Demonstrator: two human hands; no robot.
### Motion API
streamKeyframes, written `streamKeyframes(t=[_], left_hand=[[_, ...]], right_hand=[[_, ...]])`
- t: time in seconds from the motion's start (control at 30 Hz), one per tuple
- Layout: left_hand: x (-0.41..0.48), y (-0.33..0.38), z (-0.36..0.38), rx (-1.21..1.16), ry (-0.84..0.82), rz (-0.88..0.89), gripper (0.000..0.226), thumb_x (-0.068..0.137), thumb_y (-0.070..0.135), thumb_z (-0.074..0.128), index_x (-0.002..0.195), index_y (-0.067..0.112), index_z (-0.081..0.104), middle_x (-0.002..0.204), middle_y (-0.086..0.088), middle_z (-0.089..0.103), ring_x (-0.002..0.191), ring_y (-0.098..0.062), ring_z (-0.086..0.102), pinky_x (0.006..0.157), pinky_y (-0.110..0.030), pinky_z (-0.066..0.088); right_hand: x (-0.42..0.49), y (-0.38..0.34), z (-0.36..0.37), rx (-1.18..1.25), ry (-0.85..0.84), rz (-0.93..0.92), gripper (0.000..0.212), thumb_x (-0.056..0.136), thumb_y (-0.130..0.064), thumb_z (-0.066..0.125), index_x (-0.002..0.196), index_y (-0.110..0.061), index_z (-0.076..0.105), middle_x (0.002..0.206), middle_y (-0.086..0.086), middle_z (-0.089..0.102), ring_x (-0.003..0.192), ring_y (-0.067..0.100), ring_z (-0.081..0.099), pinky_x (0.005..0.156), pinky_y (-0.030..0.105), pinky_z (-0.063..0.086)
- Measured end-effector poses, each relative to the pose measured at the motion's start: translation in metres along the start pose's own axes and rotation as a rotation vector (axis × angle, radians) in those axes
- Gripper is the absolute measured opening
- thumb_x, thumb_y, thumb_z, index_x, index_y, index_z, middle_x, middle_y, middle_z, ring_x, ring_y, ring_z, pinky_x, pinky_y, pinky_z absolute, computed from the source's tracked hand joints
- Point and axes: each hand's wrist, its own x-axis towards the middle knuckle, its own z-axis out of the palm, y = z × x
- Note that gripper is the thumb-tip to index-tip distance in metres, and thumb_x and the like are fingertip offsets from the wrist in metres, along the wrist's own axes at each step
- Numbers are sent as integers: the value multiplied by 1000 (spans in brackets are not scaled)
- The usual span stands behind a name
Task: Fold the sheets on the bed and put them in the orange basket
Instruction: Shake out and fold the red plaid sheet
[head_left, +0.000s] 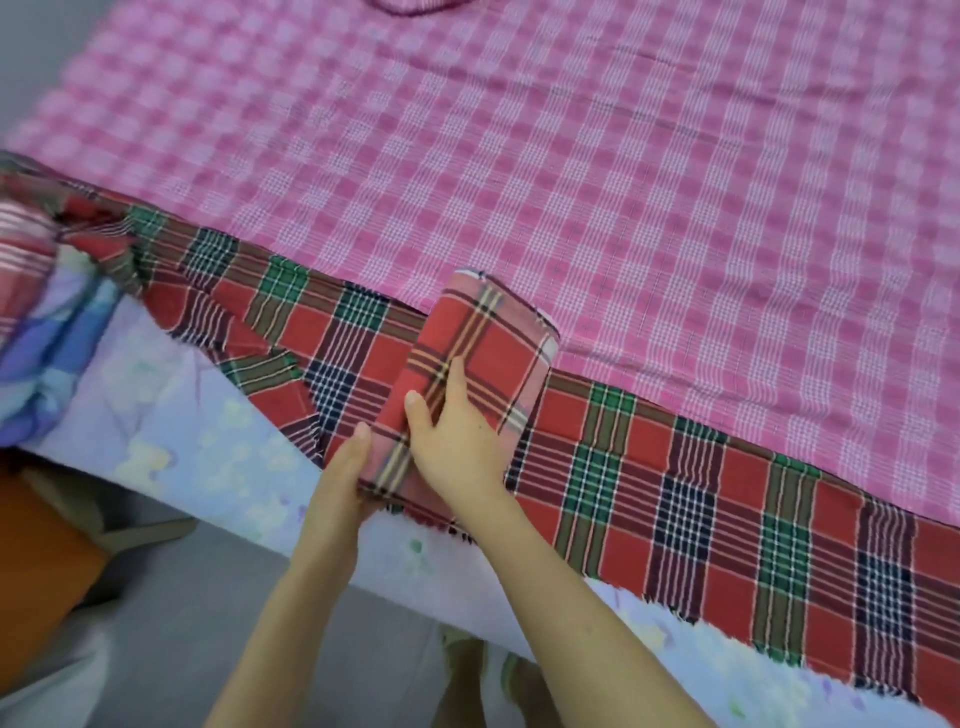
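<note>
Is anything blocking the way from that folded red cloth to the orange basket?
Nothing visible. The left hand and right hand both touch the folded red sheet. The orange basket sits low left, partly out of view, with only the mattress edge and floor between.

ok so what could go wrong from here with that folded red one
1. The folded red plaid sheet lies on the spread red-and-green plaid sheet; lifting could drag that along.
2. The left hand grips only the near end while the right hand lies on top, so the far end might fall open.
3. The orange basket sits low at the left, barely in view; a drop could miss.
</note>
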Motion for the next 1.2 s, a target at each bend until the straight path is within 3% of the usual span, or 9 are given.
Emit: streamKeyframes(t=[0.07,0.2,0.37,0.5,0.63,0.83,0.93,1.07,1.2], left_hand=[[8,-12,-3,211,91,31,55,75,63,62,112,23,60,108,2,65,101,-17,62,85,-37,51],[32,-26,-11,386,229,-28,65,81,56,59,132,16,48,130,-3,55,119,-24,51,103,-45,40],[56,-35,-20,577,305,-64,54,92,43,52,130,5,49,127,-15,55,116,-34,51,96,-40,40],[65,-36,-22,597,353,-141,60,87,50,56,121,1,49,119,-21,56,106,-37,54,92,-44,45],[46,-37,-11,335,459,-368,83,77,64,60,120,-5,45,112,-19,56,93,-34,59,81,-38,51],[19,-42,18,-470,226,-591,47,84,51,60,101,8,52,101,-9,59,94,-30,61,86,-45,50],[19,-46,11,-422,244,-514,57,79,55,65,111,9,62,101,-5,67,92,-24,63,86,-39,51],[17,-42,-6,-249,336,-438,66,77,47,71,124,2,55,118,-7,62,100,-23,59,83,-31,46],[-5,-15,-15,21,466,-402,64,80,45,64,122,-2,54,110,-9,56,103,-29,54,88,-32,44]], right_hand=[[6,-1,1,-149,39,-33,62,99,-49,30,152,-23,12,119,14,54,99,32,57,72,34,43],[35,15,-14,-500,517,-241,55,94,-45,43,143,-19,41,130,21,52,110,40,53,89,47,46],[99,30,-40,-739,92,-203,59,97,-57,18,150,-37,3,158,14,10,143,39,11,114,55,16],[117,32,-34,-788,-41,-177,61,96,-61,13,149,-39,-8,158,13,6,141,41,12,111,59,19],[125,29,-38,-653,-7,-27,75,88,-72,23,150,-35,3,152,15,22,136,41,24,102,59,33],[111,24,-59,-408,3,118,78,85,-60,55,137,-5,36,125,19,53,113,35,51,91,43,44],[92,33,-83,-114,-66,306,55,79,-39,74,111,0,52,112,16,60,90,27,56,84,41,50],[48,68,-89,200,-125,488,59,74,-24,79,115,8,52,95,14,58,73,25,57,61,33,49],[9,71,-93,406,-139,535,21,76,-8,75,87,-1,58,82,15,65,67,25,62,61,37,54]])
